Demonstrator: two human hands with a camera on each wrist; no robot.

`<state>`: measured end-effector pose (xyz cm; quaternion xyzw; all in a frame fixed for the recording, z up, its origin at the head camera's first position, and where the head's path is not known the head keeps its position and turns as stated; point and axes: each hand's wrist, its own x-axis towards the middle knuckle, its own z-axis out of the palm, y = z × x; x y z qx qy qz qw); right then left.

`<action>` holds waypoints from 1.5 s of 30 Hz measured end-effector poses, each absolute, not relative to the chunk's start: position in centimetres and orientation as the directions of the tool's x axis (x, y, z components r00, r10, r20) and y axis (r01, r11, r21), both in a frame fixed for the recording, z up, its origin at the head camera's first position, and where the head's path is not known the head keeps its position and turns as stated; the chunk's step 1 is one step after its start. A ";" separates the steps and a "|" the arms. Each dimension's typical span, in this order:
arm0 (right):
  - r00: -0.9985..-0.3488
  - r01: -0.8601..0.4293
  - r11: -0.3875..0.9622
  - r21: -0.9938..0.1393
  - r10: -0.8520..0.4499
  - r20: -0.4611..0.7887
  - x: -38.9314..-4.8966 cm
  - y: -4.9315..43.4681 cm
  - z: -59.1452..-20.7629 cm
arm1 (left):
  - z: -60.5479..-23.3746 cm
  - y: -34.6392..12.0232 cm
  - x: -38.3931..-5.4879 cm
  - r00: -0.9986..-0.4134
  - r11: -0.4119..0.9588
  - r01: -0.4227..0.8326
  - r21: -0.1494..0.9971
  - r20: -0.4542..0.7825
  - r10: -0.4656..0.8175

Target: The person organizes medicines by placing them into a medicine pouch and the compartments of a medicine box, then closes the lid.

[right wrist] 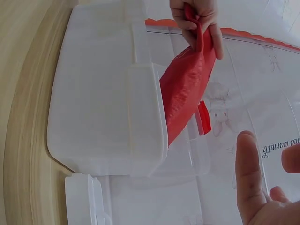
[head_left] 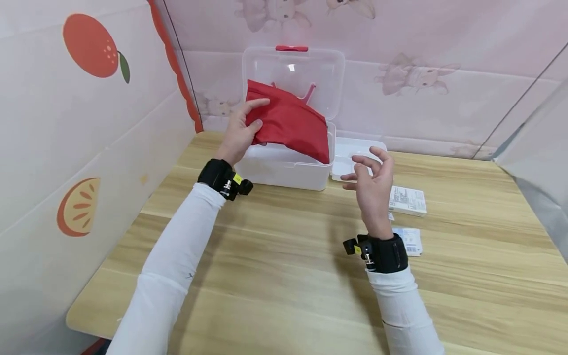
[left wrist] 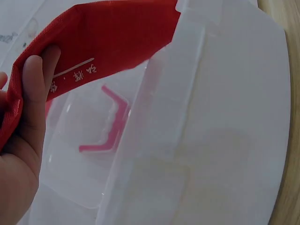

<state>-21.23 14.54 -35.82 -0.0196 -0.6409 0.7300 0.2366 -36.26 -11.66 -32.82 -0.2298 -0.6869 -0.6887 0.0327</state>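
1. The work in hand looks partway along: the box, at the upper centre of the frame, has its lid raised, and the red pouch is at its mouth, neither settled inside nor well clear. Whether it is going in or coming out, one moment cannot tell.
2. What is left, as I judge it, is to finish moving the pouch; the raised lid remains unclosed.
3. The left hand pinches the pouch's left edge between thumb and fingers. The cloth slants down toward the right; whether its low corner touches the box is unclear.
4. The right hand, right of centre, holds nothing; its fingers are spread apart and slightly bent.
5. Other pieces lie outside the box: a white tray just beside it, then a printed carton and a flat packet at right, partly behind the right hand and wrist.
6. The pouch is soft woven fabric, flattish, with a folded edge and white lettering in the left wrist view.
7. The box is milky, smooth plastic with rounded corners; its clear lid carries a red latch and an angular pink handle.
8. The table has pale, streaked wood grain.
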 end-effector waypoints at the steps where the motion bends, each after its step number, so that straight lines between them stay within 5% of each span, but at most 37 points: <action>1: -0.886 -0.323 -0.063 -0.944 0.371 0.279 -21.2 14.5 -35.8 | -33.1 -11.8 -36.5 -0.894 -0.058 0.358 0.932 0.360 0.267; 14: -0.872 -0.357 -0.041 -0.933 0.373 0.317 -21.3 14.4 -35.3 | -33.3 -14.0 -37.2 -0.946 -0.243 0.227 0.943 0.273 0.176; 22: -0.879 -0.334 -0.042 -0.941 0.374 0.295 -21.3 14.1 -35.3 | -33.3 -13.9 -37.4 -0.962 -0.153 0.158 0.976 0.187 0.201; 32: -0.881 -0.337 -0.016 -0.941 0.358 0.310 -21.3 13.8 -35.3 | -35.2 -13.9 -37.6 -0.943 0.178 0.275 0.945 0.229 0.241; 39: -0.880 -0.338 0.001 -0.941 0.354 0.316 -21.2 13.9 -35.0 | -35.3 -14.1 -37.9 -0.893 0.480 0.449 0.754 0.355 0.278; 45: -0.883 -0.328 0.009 -0.944 0.353 0.310 -21.0 13.9 -34.9 | -35.7 -14.4 -37.9 -0.913 0.671 0.400 0.624 0.336 0.232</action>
